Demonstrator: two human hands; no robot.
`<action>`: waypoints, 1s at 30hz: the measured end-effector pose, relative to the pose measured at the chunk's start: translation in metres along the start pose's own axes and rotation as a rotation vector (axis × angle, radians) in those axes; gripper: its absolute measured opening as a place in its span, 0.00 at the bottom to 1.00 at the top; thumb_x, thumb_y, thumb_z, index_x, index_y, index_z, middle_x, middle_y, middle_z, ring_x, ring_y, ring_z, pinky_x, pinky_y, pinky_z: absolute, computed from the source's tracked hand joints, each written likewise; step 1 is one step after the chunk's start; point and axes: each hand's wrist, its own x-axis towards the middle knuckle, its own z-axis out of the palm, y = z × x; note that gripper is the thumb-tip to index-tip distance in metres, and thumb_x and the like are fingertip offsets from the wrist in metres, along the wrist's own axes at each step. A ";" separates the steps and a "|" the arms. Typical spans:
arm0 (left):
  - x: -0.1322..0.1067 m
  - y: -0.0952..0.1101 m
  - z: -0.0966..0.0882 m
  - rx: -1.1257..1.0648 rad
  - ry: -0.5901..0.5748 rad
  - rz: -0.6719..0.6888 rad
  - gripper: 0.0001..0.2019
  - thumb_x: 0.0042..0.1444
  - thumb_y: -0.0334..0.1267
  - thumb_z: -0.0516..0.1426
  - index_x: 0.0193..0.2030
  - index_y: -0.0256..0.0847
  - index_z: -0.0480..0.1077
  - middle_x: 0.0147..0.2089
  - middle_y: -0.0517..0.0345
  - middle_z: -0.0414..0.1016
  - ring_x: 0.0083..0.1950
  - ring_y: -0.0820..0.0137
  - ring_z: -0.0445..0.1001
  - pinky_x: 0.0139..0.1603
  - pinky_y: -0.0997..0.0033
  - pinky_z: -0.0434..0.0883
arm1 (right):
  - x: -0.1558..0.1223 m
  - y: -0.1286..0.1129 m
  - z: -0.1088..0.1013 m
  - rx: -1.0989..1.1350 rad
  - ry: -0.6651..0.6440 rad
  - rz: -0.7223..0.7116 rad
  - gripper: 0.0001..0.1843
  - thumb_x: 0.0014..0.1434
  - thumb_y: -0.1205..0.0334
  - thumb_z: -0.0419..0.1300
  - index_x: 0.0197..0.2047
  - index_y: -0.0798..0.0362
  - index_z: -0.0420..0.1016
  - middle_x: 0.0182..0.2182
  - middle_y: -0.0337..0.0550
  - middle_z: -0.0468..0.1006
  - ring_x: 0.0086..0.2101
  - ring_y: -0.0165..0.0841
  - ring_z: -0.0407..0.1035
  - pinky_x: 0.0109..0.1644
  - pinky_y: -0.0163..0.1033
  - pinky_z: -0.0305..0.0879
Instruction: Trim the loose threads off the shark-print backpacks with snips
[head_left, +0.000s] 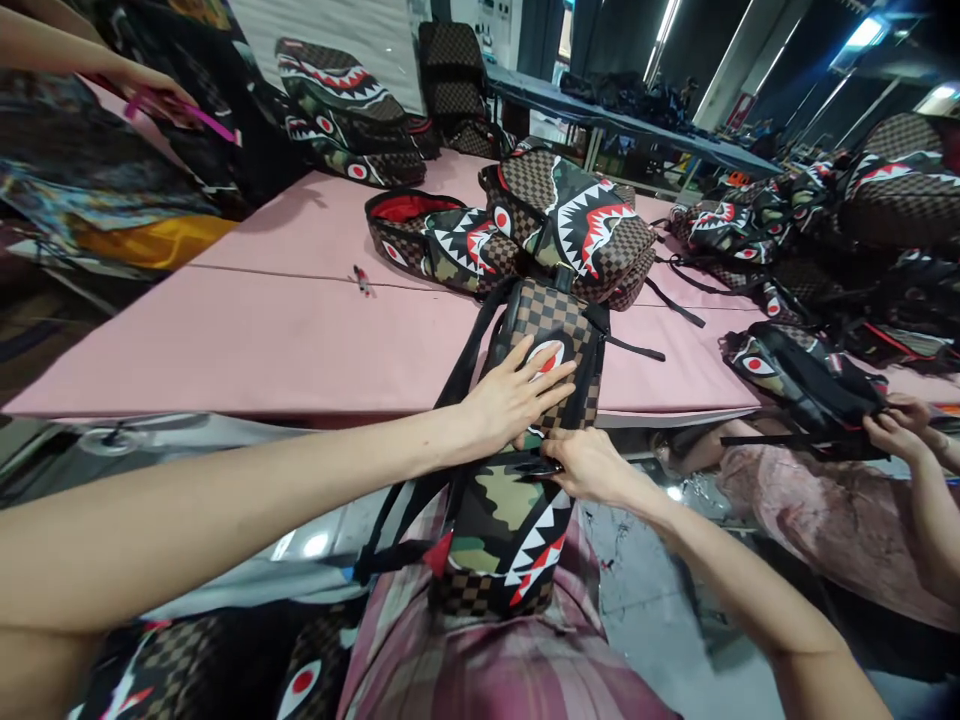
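Observation:
A backpack (510, 510) with brown checks, camouflage, an eye and shark teeth leans from the pink table's edge down onto my lap. My left hand (510, 400) lies flat on its upper side, fingers spread across the red-and-white eye. Just below, my right hand (585, 462) is closed at the bag's middle. Something small, dark and shiny shows at its fingertips, too small to name for certain. Black straps (465, 375) hang from the bag's left side.
More shark-print backpacks (592, 225) sit on the pink table (300, 340), others in piles at the right. A small red-and-black tool (361, 280) lies left. One person's hand (161, 95) holds a pink strip; another person's hands (900, 425) hold a bag (802, 375).

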 end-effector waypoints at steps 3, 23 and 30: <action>0.001 0.004 0.004 -0.009 -0.042 -0.067 0.44 0.44 0.41 0.62 0.66 0.37 0.47 0.70 0.47 0.40 0.69 0.47 0.38 0.66 0.43 0.37 | 0.002 0.001 0.010 0.233 0.088 -0.117 0.06 0.56 0.67 0.56 0.27 0.54 0.71 0.28 0.38 0.72 0.27 0.28 0.66 0.28 0.32 0.51; -0.098 0.087 0.054 -0.388 0.475 -0.216 0.07 0.61 0.30 0.48 0.35 0.39 0.66 0.35 0.60 0.75 0.55 0.68 0.67 0.66 0.52 0.43 | -0.052 -0.009 0.052 -0.018 0.319 -0.257 0.11 0.65 0.67 0.46 0.38 0.54 0.70 0.29 0.39 0.70 0.24 0.26 0.60 0.25 0.34 0.49; -0.120 0.111 0.092 -0.386 0.564 -0.203 0.13 0.62 0.27 0.46 0.30 0.42 0.66 0.33 0.68 0.75 0.48 0.78 0.69 0.63 0.67 0.46 | -0.064 -0.018 0.091 -0.040 0.151 -0.345 0.14 0.66 0.69 0.43 0.49 0.56 0.66 0.32 0.40 0.71 0.25 0.27 0.63 0.23 0.35 0.50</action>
